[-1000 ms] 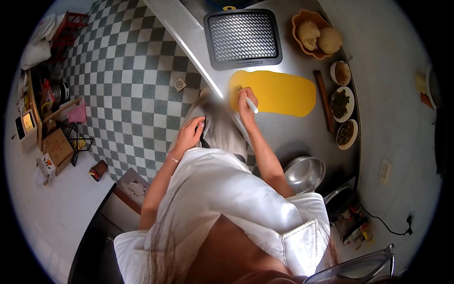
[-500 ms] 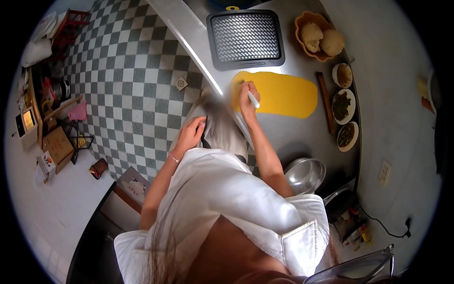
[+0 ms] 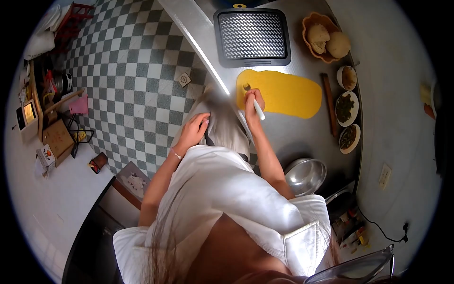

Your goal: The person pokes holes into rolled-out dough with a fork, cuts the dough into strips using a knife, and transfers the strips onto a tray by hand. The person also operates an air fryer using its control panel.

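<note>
My right hand point(image 3: 254, 104) is closed around a fork point(image 3: 258, 110) with a white handle. The fork's tines show over the left end of a flat yellow sheet point(image 3: 288, 94), which lies on the metal counter point(image 3: 288, 137). My left hand point(image 3: 194, 129) rests on my lap at the light trousers, its fingers bent and close together; whether anything is in them I cannot make out. A black tray with a perforated surface point(image 3: 253, 38) lies beyond the sheet. Right of the sheet is a wooden rolling pin point(image 3: 329, 105).
An orange basket point(image 3: 308, 41) with pale dough-like pieces stands at the back right. Below it are a small bowl point(image 3: 346, 77) and two dishes of dark food point(image 3: 346, 107) point(image 3: 349, 138). A metal bowl point(image 3: 305, 176) sits near my right arm.
The fork's tines, hidden before, now show above my right hand. The hand has shifted slightly right and down. The whole view has shifted a little, and my left hand stays on my lap.
</note>
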`<move>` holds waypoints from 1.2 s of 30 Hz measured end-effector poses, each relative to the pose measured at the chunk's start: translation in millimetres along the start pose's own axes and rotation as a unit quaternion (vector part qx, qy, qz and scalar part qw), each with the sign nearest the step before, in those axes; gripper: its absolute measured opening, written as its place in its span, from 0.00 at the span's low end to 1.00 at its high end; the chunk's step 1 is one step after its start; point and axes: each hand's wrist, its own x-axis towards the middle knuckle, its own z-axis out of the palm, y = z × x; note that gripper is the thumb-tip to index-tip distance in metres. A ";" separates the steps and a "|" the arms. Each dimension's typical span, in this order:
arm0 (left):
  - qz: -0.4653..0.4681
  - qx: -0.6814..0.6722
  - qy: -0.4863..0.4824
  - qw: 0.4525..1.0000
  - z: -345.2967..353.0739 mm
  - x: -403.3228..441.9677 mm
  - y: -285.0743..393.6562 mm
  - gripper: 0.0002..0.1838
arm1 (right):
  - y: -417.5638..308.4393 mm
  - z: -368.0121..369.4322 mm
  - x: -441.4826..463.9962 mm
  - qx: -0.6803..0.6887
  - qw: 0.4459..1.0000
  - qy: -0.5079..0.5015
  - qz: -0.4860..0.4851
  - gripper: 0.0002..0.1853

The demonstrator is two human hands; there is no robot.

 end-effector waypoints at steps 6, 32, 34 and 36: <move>0.002 0.001 -0.007 1.000 2.6 -1.7 -2.9 0.13 | -13.5 -8.3 -17.9 0.002 1.000 0.007 -0.003 0.11; -0.020 0.002 -0.053 0.998 3.0 4.1 5.1 0.13 | -12.1 -31.2 -78.6 0.036 0.997 -0.015 0.073 0.09; -0.005 0.006 -0.048 0.999 3.5 4.3 1.6 0.13 | -31.3 -35.4 -61.0 0.073 0.995 -0.007 0.073 0.09; 0.002 0.009 -0.047 0.999 4.6 3.7 0.2 0.13 | -4.5 -29.2 -42.6 0.029 0.998 0.002 0.060 0.09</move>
